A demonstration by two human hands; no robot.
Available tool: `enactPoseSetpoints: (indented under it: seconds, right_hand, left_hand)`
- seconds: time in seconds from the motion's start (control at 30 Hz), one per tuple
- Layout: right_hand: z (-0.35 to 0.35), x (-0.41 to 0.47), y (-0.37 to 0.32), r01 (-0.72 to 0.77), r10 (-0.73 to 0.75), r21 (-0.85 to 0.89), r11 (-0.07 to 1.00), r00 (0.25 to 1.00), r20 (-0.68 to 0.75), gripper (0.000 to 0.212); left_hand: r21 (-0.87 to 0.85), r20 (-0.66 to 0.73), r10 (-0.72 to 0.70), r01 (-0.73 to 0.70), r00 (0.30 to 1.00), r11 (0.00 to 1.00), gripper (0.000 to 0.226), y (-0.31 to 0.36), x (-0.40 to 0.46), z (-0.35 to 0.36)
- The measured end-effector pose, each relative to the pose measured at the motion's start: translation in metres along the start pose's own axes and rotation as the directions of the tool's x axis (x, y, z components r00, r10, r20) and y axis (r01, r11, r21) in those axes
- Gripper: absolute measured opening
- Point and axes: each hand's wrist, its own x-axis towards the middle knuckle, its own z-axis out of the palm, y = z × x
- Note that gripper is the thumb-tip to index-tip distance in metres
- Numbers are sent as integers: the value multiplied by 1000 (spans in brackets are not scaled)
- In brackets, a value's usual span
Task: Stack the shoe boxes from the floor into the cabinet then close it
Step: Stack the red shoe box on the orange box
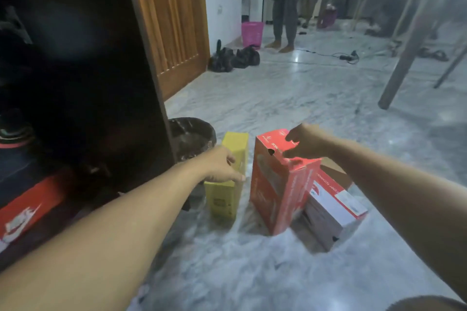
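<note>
I see the open cabinet [75,83] at left; my left hand [222,165] closes its grip on the upright yellow box [231,179]; right of it, my right hand [307,142] pinches the red box [280,189] top; a white-and-red box [333,209] lies against it on the floor [252,272].

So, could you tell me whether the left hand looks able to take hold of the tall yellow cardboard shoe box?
Probably yes: the left hand already rests on the yellow box's top edge, with nothing between them.
</note>
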Motion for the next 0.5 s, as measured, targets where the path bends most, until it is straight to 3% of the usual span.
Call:
enactPoseSetpoints:
  seconds: [0.17, 0.27, 0.3, 0.4, 0.5]
  right_hand:
    - [17, 8, 39, -66, 65, 39, 997, 998, 18, 87]
    - [28, 13, 39, -24, 23, 40, 999, 999, 42, 101]
    - [31, 15, 36, -17, 16, 33, 999, 999, 42, 104]
    - [39, 19, 25, -13, 16, -59, 998, 998, 53, 100]
    - [46, 24, 22, -39, 43, -78, 996, 998, 42, 90]
  left_hand:
    - [-74, 68, -36, 42, 997, 996, 64, 5, 50, 51]
    - [-110, 75, -75, 83, 994, 990, 16, 3, 71, 72]
    - [-129, 80, -77, 87, 994, 988, 14, 3, 76, 78]
    - [-196, 126, -83, 107, 989, 975, 49, -1, 91, 95]
    - [-260, 118, -92, 121, 989, 958, 34, -4, 98, 108]
